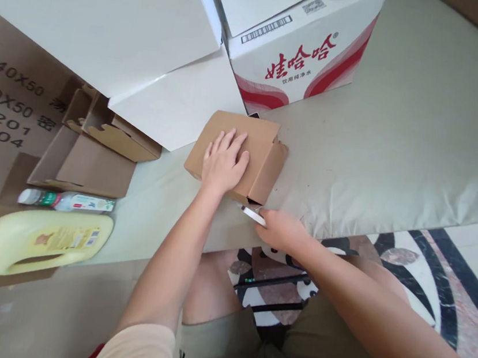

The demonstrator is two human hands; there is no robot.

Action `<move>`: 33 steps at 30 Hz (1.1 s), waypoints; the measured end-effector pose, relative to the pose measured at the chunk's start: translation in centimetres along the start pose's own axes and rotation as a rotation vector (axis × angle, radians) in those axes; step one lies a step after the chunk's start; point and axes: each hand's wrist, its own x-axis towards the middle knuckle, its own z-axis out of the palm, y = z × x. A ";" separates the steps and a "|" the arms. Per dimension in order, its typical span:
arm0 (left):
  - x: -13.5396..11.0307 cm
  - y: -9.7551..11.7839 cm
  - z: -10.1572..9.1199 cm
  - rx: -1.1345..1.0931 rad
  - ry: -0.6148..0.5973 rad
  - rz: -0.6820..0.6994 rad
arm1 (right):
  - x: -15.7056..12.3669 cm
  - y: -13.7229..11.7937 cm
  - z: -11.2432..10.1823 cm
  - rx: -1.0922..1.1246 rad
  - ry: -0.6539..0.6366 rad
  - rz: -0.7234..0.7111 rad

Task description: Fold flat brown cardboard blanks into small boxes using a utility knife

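Observation:
A small brown cardboard box (264, 147) sits on a grey mat in front of my knees, its right end flap slightly loose. My left hand (223, 162) lies flat on the box's top, fingers stretched out. My right hand (280, 230) is closed just below the box's near right corner, gripping a thin white object (254, 215) whose tip pokes out toward the box; I cannot name it.
A large white carton with red lettering (308, 42) stands behind the box, with big white flaps (110, 18) to its left. An open cardboard box (89, 155), a small bottle (66, 201) and a yellow jug (35, 238) lie at left. Patterned floor (428, 266) shows at right.

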 end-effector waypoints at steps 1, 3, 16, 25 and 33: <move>0.0 0.0 0.0 0.001 -0.001 -0.003 | 0.0 0.1 0.0 0.017 -0.003 0.011; 0.1 0.0 0.1 0.005 -0.001 -0.009 | 0.0 0.4 -0.3 0.016 -0.007 0.009; 0.2 -0.1 0.1 0.007 0.017 -0.001 | -3.8 2.5 -4.3 -0.096 -0.113 0.009; 0.4 0.1 0.0 0.004 0.012 -0.013 | -4.3 2.9 -4.6 -0.024 -0.083 0.031; 0.4 0.3 -0.1 0.001 0.013 -0.030 | -1.7 1.0 -2.4 0.079 0.004 -0.010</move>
